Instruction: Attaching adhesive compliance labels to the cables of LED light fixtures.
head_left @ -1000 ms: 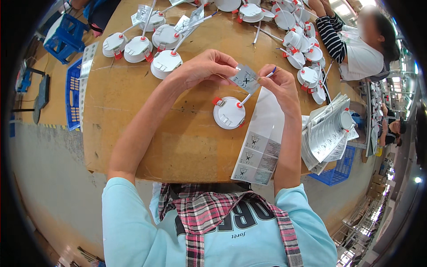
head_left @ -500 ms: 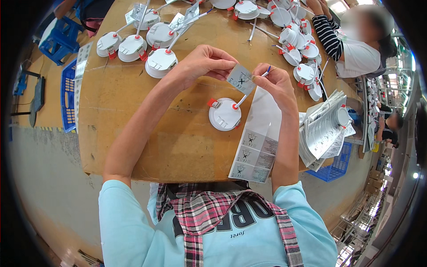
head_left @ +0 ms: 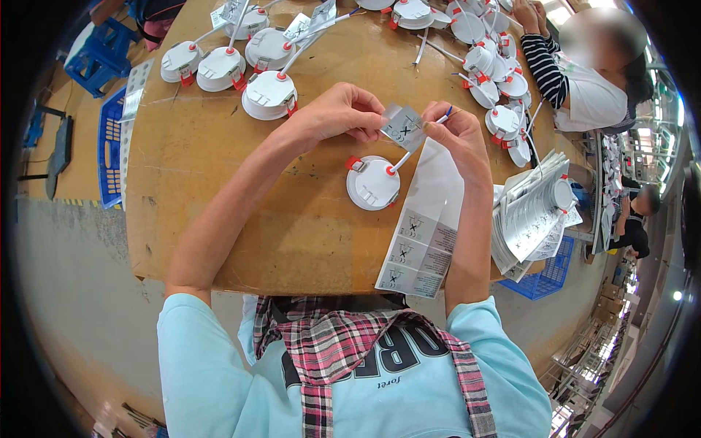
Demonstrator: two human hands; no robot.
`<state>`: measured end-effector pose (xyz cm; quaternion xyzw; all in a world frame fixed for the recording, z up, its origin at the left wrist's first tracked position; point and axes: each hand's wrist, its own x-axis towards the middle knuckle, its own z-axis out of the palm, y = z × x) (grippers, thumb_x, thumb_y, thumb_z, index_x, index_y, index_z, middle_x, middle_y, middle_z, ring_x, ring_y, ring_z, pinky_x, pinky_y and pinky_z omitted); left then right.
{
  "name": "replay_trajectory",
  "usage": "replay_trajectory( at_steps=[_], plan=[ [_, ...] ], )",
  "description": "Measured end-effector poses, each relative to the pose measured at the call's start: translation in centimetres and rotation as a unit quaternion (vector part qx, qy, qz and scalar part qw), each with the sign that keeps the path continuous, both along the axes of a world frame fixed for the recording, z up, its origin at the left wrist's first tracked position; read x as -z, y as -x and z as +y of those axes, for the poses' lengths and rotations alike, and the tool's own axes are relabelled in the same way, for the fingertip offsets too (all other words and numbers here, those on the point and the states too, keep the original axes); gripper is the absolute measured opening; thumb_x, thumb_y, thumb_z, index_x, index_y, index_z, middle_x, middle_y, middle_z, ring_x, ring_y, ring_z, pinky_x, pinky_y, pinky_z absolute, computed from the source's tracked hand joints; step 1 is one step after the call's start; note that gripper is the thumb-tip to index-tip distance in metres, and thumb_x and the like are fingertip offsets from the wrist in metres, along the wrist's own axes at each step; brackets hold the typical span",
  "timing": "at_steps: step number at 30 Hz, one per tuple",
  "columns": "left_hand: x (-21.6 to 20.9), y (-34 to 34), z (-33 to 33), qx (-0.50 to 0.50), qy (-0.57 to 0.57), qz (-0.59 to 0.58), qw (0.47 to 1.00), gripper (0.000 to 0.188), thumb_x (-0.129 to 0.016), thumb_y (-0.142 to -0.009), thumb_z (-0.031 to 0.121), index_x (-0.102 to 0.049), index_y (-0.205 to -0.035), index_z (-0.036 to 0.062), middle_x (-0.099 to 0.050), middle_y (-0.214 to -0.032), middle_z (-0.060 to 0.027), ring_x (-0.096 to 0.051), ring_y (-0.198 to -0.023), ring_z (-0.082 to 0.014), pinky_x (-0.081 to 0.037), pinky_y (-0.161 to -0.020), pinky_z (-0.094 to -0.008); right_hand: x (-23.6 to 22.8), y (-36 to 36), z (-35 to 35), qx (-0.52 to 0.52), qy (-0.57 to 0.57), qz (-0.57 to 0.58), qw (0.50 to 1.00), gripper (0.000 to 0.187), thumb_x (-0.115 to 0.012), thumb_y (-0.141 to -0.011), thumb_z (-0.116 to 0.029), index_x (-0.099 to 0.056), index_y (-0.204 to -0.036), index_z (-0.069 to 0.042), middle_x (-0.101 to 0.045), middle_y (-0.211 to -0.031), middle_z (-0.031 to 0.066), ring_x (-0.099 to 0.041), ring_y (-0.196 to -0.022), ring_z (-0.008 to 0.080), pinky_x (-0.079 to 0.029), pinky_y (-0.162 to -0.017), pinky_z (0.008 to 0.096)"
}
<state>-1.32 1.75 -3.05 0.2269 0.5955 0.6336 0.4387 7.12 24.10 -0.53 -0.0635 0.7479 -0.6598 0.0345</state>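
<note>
A round white downlight with red-tipped spring clips lies on the table between my forearms. Its short white cable rises to my right hand, which is closed in a pinch near the blue-tipped wire end. A small silver printed label spans the gap between my hands, its right side against the cable. My left hand pinches the label's left edge between thumb and fingers. Beside the lamp, partly under my right forearm, lies a label sheet with several labels on its lower part; its upper part is bare backing.
Several lamps, some with labels on their cables, stand at the far left. More lamps crowd the far right. A stack of label sheets sits at the right edge, above a blue crate. A co-worker in striped sleeves sits there.
Both hands have shifted slightly right, and the label has tilted and moved right with them. The lamp appears slightly further right and higher. Both hands keep their pinch.
</note>
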Motion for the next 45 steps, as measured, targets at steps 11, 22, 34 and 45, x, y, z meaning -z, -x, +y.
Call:
replay_trajectory(
  at_steps=[11,22,34,45],
  plan=[
    [-0.2,-1.7,0.4,-0.098,-0.044,-0.066,0.992,0.022,-0.063,-0.087,0.017,-0.061,-0.097,-0.0021,-0.066,-0.09,-0.0116,-0.067,-0.079,-0.0133,-0.055,-0.071,-0.0215,0.2,0.0,0.3,0.018,-0.009,-0.023,1.0,0.015,-0.07,-0.082,-0.016,-0.06,-0.081,-0.004,-0.055,-0.074,-0.0046,-0.048,-0.068,0.0028,-0.037,-0.06,0.0183],
    [-1.0,-2.2,0.5,-0.123,-0.061,-0.033,0.99,0.027,-0.058,-0.091,0.019,-0.062,-0.104,-0.0047,-0.067,-0.092,-0.0109,-0.067,-0.079,-0.0129,-0.055,-0.073,-0.022,-0.1,0.0,-0.1,0.02,-0.027,-0.023,0.999,0.017,-0.07,-0.082,-0.017,-0.061,-0.083,-0.002,-0.058,-0.076,-0.0021,-0.05,-0.069,0.0035,-0.039,-0.06,0.0188],
    [-1.4,-2.4,0.5,-0.126,-0.067,-0.025,0.99,0.027,-0.055,-0.092,0.018,-0.062,-0.107,-0.0039,-0.067,-0.094,-0.01,-0.067,-0.081,-0.0131,-0.054,-0.075,-0.0232,-0.4,-0.1,-0.2,0.029,-0.044,-0.055,0.997,0.022,-0.07,-0.083,-0.023,-0.062,-0.082,-0.002,-0.06,-0.075,-0.0009,-0.051,-0.068,0.0043,-0.039,-0.062,0.0194],
    [-0.9,-1.8,0.2,-0.121,-0.065,-0.039,0.99,0.027,-0.056,-0.092,0.018,-0.062,-0.109,-0.0026,-0.067,-0.095,-0.0109,-0.067,-0.083,-0.0146,-0.054,-0.075,-0.0238,-0.3,0.0,-0.6,0.049,-0.053,-0.058,0.996,0.023,-0.07,-0.083,-0.026,-0.062,-0.082,-0.004,-0.06,-0.075,-0.0007,-0.051,-0.069,0.005,-0.039,-0.063,0.0203]
  ],
)
